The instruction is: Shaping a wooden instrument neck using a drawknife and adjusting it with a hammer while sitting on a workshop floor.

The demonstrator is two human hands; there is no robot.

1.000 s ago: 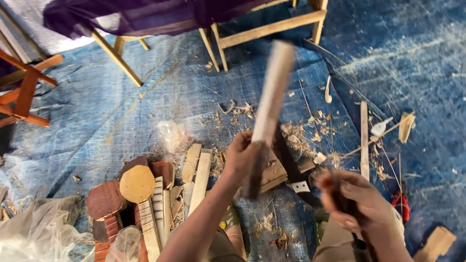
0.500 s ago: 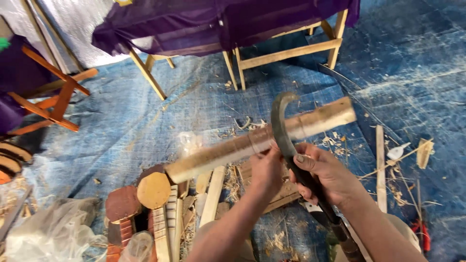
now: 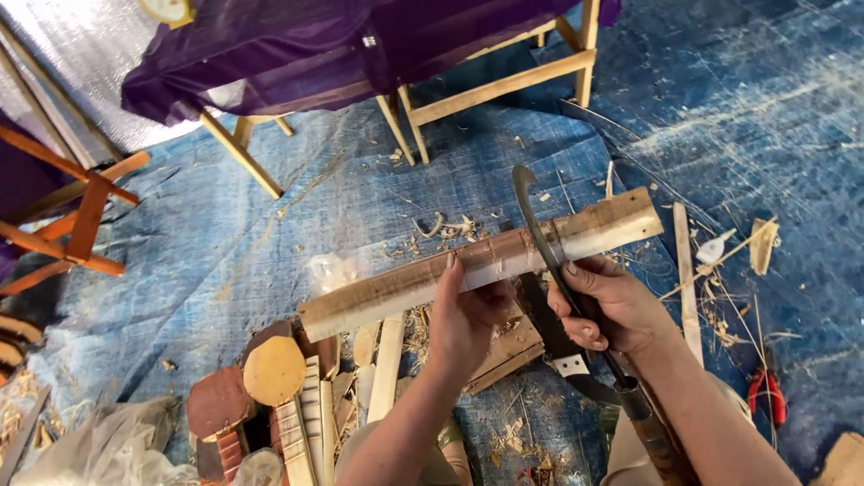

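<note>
At the far left I see a folding wooden chair (image 3: 76, 220) on the blue tarp (image 3: 225, 243), and nearer me a heap of cut wood pieces (image 3: 270, 396). My left hand (image 3: 463, 315) comes up from below, fingers closed around the middle of the long wooden plank (image 3: 477, 264), which I hold level above the tarp, much as half a second ago but a little lower and flatter. My right hand (image 3: 607, 306) grips the plank's right part, thumb on top, fingers curled and also pressing the curved blade (image 3: 540, 229) across it; a second ago the plank stood upright. Red pliers (image 3: 765, 396) lie at the right.
</note>
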